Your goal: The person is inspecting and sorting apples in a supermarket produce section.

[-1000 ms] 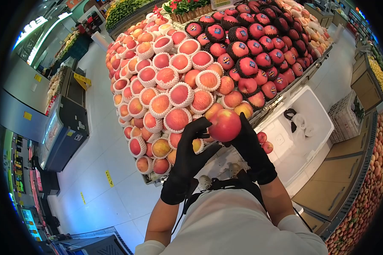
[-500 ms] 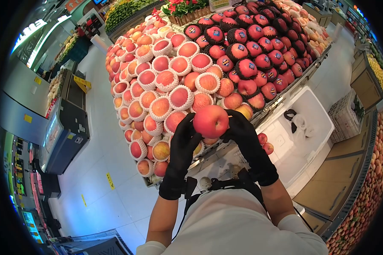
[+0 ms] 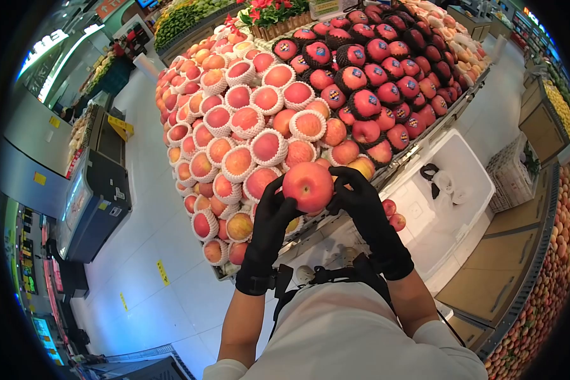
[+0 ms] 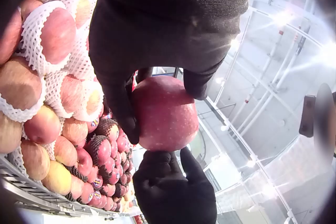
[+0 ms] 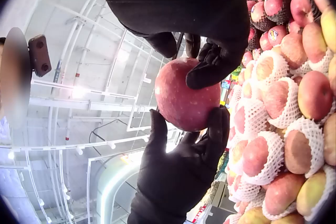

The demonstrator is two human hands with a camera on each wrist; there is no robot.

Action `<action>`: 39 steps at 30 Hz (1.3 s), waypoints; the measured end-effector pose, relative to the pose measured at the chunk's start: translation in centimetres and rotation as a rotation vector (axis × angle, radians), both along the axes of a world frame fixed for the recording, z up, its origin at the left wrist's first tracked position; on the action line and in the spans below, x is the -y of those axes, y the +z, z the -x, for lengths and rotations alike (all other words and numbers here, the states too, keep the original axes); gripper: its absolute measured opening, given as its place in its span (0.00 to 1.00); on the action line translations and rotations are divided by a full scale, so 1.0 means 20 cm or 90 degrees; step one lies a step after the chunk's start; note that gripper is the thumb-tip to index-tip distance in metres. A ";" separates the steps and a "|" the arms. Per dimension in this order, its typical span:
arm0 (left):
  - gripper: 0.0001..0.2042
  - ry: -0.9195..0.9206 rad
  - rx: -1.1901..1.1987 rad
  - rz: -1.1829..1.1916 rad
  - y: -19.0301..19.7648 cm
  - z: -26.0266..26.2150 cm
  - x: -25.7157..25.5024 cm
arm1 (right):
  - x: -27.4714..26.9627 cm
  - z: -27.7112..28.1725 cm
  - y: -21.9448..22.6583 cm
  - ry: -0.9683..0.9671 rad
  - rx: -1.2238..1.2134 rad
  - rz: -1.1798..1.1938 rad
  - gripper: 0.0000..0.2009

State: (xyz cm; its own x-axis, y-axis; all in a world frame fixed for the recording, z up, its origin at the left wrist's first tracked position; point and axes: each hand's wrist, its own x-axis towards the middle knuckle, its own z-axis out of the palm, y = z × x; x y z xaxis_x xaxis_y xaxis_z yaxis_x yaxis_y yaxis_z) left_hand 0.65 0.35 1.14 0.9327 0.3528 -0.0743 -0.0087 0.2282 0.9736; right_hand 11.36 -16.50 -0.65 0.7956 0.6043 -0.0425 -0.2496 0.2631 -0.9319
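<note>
A bare red apple (image 3: 308,188) is held up over the near edge of the fruit stand, its hollow end facing the head camera. My black-gloved left hand (image 3: 269,218) grips it from the left, with the thumb low on its side. From the right, my gloved right hand (image 3: 363,208) holds the same apple between thumb and curled fingers. In the left wrist view, the left hand's fingers span the apple (image 4: 165,112) above the right hand (image 4: 176,187). The right wrist view shows a right finger lying across the apple (image 5: 181,98), with the left hand (image 5: 178,174) cupping it below.
Apples in white foam nets (image 3: 239,163) fill the stand's left side; dark red apples in black nets (image 3: 366,103) fill its right. A white tub (image 3: 453,190) stands at the right, beside two small red apples (image 3: 397,221). A freezer case (image 3: 98,199) is at far left.
The apple has shifted left and turned, so its hollow end now shows. My left hand has closed in around its left side, while the right hand has slid to its right edge.
</note>
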 end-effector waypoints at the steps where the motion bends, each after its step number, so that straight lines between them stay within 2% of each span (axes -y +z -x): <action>1: 0.21 -0.003 -0.001 0.000 -0.01 0.00 0.00 | 0.00 0.00 -0.01 0.001 -0.002 -0.004 0.18; 8: 0.25 -0.002 -0.005 0.037 -0.04 0.02 0.00 | 0.02 0.01 -0.01 0.043 0.005 -0.004 0.18; 11: 0.27 0.020 0.006 0.033 -0.04 0.01 0.01 | 0.02 0.01 -0.03 0.022 -0.002 0.013 0.18; 14: 0.29 0.041 0.035 0.012 -0.04 0.00 0.01 | 0.03 0.01 -0.03 0.033 -0.066 0.035 0.19; 17: 0.32 0.049 0.084 -0.049 -0.05 0.00 0.01 | 0.05 0.02 -0.07 0.086 -0.055 0.013 0.21; 23: 0.40 0.036 0.033 -0.130 0.03 0.00 0.05 | 0.05 0.04 -0.09 0.153 -0.034 -0.002 0.22; 25: 0.41 0.038 0.053 -0.217 0.01 0.00 0.05 | 0.04 0.04 -0.03 0.163 -0.021 0.030 0.21; 27: 0.43 0.033 0.101 -0.276 -0.03 0.00 0.05 | 0.04 0.04 0.00 0.165 0.059 0.076 0.22; 29: 0.44 0.020 0.176 -0.306 -0.08 -0.01 0.03 | 0.03 0.05 0.01 0.156 0.207 0.136 0.23; 32: 0.44 0.029 0.095 -0.407 0.06 0.01 0.10 | 0.03 0.06 0.02 0.178 0.062 0.086 0.26; 35: 0.43 0.087 0.115 -0.550 0.07 0.01 0.12 | 0.01 0.11 0.03 0.074 0.260 0.099 0.25; 39: 0.43 0.023 0.182 -0.423 0.01 0.01 0.10 | 0.01 0.13 0.00 0.054 0.262 0.138 0.24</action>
State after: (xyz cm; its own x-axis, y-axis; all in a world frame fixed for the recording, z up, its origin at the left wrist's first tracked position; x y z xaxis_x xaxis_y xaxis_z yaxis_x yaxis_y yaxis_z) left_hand 0.42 -1.68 1.40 0.8703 0.2693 0.4123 -0.2806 -0.4169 0.8646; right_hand 8.81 -16.70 -0.64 0.7213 0.6795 0.1340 0.1402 0.0462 -0.9890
